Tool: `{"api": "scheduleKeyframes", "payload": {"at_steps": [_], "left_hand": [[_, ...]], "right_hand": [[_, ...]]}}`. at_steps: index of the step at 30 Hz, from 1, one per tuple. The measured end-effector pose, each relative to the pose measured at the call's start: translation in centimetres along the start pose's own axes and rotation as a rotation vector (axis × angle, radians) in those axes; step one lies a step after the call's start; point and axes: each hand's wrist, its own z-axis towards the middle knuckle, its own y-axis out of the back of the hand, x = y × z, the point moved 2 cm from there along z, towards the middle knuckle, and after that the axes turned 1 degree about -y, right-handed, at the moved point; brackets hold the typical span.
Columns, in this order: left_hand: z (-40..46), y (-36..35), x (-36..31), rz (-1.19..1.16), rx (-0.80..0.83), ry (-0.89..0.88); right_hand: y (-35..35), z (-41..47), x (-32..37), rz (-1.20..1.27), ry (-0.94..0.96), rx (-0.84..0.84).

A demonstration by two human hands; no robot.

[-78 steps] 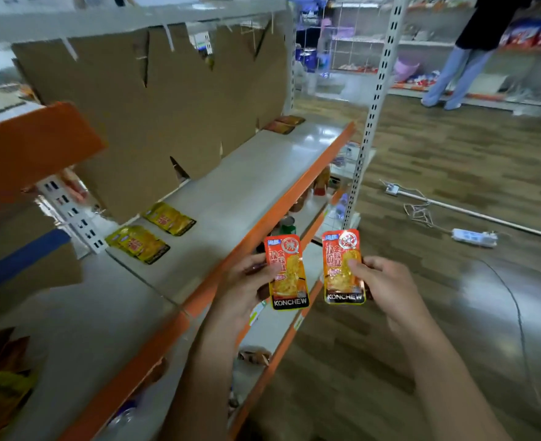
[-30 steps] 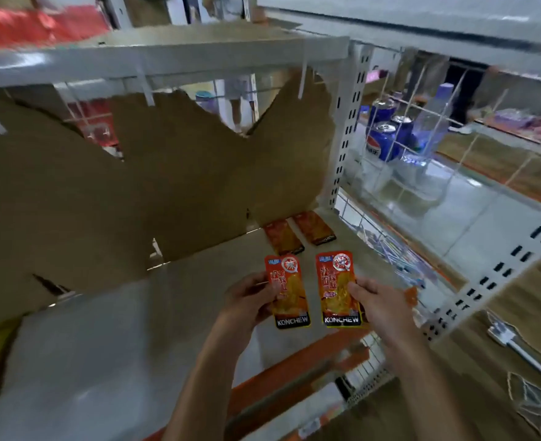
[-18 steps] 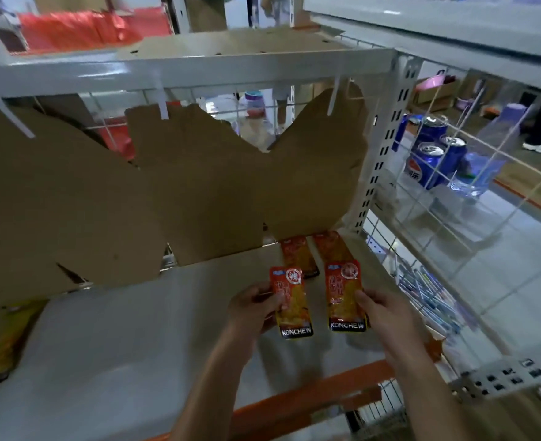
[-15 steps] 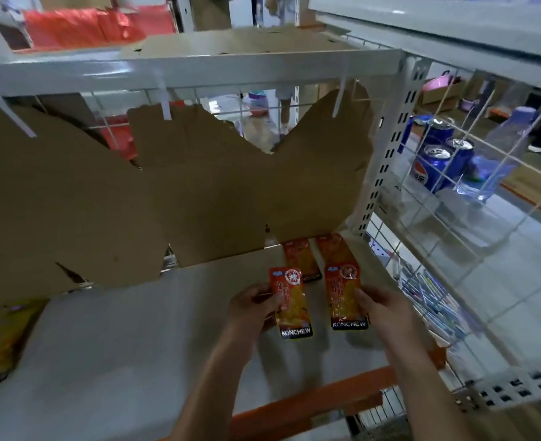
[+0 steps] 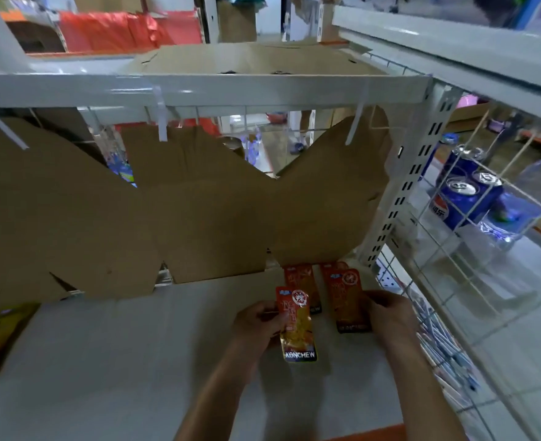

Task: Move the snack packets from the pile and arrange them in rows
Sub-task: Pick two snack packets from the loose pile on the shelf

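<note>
We are holding one orange snack packet point(image 5: 298, 326) in our left hand point(image 5: 258, 324) and another packet point(image 5: 345, 300) in our right hand point(image 5: 390, 316), low over the grey shelf point(image 5: 119, 361), near two packets point(image 5: 301, 275) lying by the cardboard point(image 5: 183, 224).

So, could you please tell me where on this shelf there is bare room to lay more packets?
The grey shelf lies bare left of the left hand, up to the cardboard backing. It is crowded at the back right corner, where two packets lie beside the wire mesh.
</note>
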Motion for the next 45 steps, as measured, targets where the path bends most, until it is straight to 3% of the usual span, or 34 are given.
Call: {"api": "scheduleKeyframes", "payload": {"at_steps": [16,28,45], "left_hand": [[1.5,-2.0,0.3,0.064,-0.083,0.009],[3.3,-3.6,-0.9,0.083,-0.056,-0.028],[6.3,-3.5,-0.4,0.423,-0.224,-0.117]], "right_hand": [[-0.4,2.9,-1.0,-0.033,0.056,0.056],[-0.7,2.5,-1.1,-0.094,0.077,0.045],[-0.2,2.4,-0.3,-0.082,0.067,0.119]]}}
